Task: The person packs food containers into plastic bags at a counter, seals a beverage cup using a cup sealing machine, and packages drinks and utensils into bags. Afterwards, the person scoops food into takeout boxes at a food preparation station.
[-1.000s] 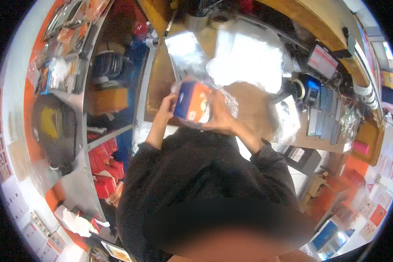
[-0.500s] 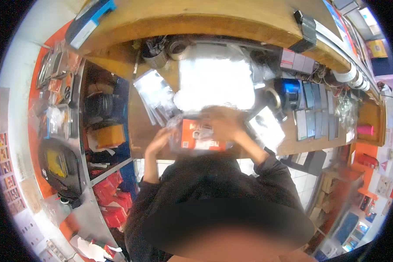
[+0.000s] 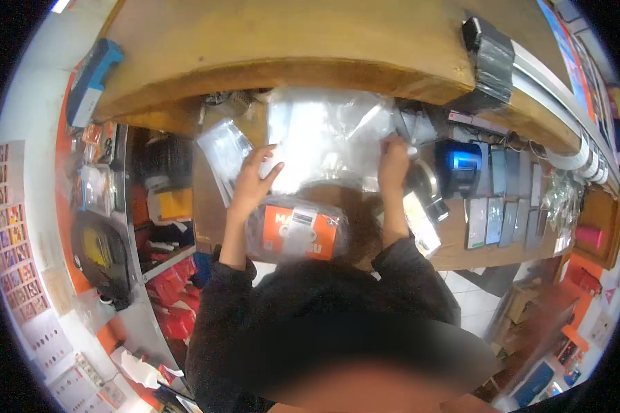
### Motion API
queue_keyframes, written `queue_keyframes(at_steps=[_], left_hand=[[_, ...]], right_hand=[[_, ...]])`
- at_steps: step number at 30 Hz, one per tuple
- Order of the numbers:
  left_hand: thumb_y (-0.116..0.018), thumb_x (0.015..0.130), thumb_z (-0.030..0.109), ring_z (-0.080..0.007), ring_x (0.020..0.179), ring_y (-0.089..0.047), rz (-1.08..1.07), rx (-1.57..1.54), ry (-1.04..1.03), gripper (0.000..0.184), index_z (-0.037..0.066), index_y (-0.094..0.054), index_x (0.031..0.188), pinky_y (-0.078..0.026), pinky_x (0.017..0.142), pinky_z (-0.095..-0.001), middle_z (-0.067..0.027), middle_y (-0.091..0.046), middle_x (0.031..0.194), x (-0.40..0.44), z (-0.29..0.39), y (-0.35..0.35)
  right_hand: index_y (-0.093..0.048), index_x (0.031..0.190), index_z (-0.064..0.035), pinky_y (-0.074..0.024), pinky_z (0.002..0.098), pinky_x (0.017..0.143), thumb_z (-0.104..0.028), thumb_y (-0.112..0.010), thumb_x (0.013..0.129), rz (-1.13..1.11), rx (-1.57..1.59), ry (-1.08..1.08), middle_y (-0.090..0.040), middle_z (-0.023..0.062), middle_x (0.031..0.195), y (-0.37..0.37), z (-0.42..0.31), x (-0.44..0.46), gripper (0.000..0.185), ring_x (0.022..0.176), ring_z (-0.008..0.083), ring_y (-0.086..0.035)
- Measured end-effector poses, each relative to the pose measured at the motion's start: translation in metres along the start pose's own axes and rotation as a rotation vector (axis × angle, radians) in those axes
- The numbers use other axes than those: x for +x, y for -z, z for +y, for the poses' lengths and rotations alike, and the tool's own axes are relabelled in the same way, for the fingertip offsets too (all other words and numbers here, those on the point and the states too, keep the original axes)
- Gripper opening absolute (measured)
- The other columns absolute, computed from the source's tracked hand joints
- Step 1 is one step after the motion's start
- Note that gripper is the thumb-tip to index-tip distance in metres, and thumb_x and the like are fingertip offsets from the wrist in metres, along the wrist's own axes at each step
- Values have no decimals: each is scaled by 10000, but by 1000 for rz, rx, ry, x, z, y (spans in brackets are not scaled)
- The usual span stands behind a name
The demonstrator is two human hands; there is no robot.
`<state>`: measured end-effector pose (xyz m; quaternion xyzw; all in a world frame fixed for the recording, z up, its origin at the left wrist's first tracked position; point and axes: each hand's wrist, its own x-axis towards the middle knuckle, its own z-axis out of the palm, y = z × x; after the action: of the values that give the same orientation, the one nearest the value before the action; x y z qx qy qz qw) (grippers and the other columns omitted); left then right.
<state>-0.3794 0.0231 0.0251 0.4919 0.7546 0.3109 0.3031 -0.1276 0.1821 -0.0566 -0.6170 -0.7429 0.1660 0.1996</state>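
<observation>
My left hand, fingers apart, is at the left front edge of a bright stack of white and clear plastic sheets. At the stack's right edge, the curled fingers of my right hand pinch a clear plastic sheet. Just below my left hand, near the table's front edge, lies a clear plastic-wrapped package with an orange printed card and a white label. Neither hand holds it. More clear plastic sleeves lie to the left of my left hand.
A wooden shelf overhangs the table's back. To the right are a tape roll, a white printed paper, a blue-and-black device and several phones. A shelving unit stands at the left.
Both hands have moved off the orange package and up to the plastic sheets, the right one now pinching at their right edge. The package lies on the table. The camera view has shifted.
</observation>
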Motion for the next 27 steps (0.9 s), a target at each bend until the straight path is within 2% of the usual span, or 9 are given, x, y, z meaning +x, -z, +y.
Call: queue_keyframes(at_steps=[6,9,10,14,17,20,22,24,27], left_hand=[[-682,789,347,-248,1012,-550,-97,-8,316,608,17,-462,1250,-429,889,-391,-165,-569,1108,-93,-69,12],[-688,797,303,-188,911,-574,-165,-339,449,515,21,-518,1193,-469,808,-367,-112,-606,1010,-122,-106,3],[-686,802,288,-167,878,-577,-108,-446,627,470,27,-543,1165,-478,779,-356,-90,-617,963,-124,-111,1],[-638,749,96,-288,788,-599,382,-22,64,283,32,-575,1017,-478,694,-370,-139,-607,881,-138,-62,6],[-617,710,59,-362,810,-573,363,177,82,283,63,-556,986,-472,706,-409,-152,-545,933,-150,-33,19],[-625,721,82,-362,824,-567,327,218,116,281,77,-534,986,-464,717,-431,-142,-528,981,-155,-37,38],[-629,724,94,-363,830,-564,301,207,119,285,81,-521,987,-461,717,-442,-140,-521,1002,-157,-42,43],[-626,739,127,-357,882,-560,357,131,71,275,94,-507,985,-457,728,-439,-135,-512,996,-157,-45,41],[-607,749,123,-348,930,-548,221,-137,27,261,106,-510,991,-455,744,-428,-130,-506,1012,-152,-53,13]], right_hand=[[-570,910,-13,-452,374,692,-147,-602,833,389,706,-55,-597,183,858,100,-59,-68,158,775,312,-568],[-580,958,-35,-465,383,740,-35,-550,775,-525,224,700,-582,180,967,73,-100,-155,185,817,309,-579],[-594,985,-51,-466,415,744,-30,-563,714,-366,558,938,-596,151,968,44,-113,-171,274,849,300,-582],[-602,1002,-50,-452,421,816,-97,-556,727,-808,-181,1033,-603,136,1010,-26,-181,-196,283,992,284,-577],[-636,943,-51,-414,381,896,-140,-530,769,-494,-51,977,-622,135,958,-128,-157,-228,222,948,270,-586],[-622,951,-11,-445,435,805,-137,-565,771,-648,-55,1049,-641,164,886,-44,-182,-210,227,953,290,-589],[-630,948,-20,-426,386,863,-127,-500,818,-784,521,498,-628,154,955,26,-168,-198,213,912,262,-592],[-604,986,0,-449,385,808,-184,-530,843,-401,685,-158,-621,173,949,66,-145,-200,245,884,264,-599],[-580,952,59,-457,344,766,-211,-625,846,-229,3,-255,-625,140,861,-7,-45,-226,293,842,235,-595]])
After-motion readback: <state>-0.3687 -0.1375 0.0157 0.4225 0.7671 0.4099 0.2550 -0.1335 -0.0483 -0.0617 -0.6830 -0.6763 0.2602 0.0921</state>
